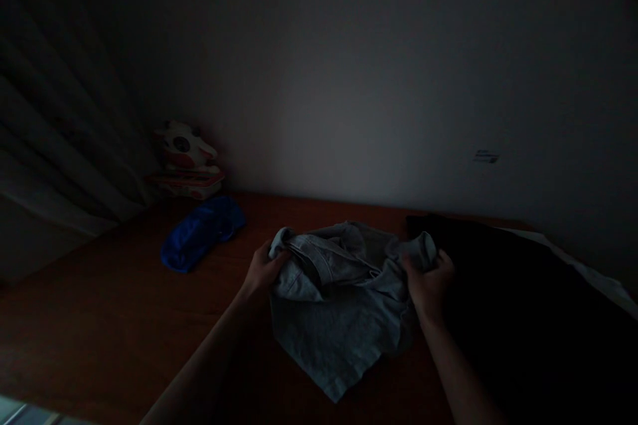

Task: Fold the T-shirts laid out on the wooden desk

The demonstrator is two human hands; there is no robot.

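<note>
Pinching bunched cloth at opposite ends, the left hand (264, 269) at nine o'clock and the right hand (429, 282) at three are holding the grey garment (343, 325) directly between them, its gathered top running crosswise, a loose corner pointing to six.

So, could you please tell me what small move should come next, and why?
I'd probably draw the left hand and right hand gently apart, since they hold opposite sides of the grey cloth, whose upper part is bunched in folds between them.
</note>
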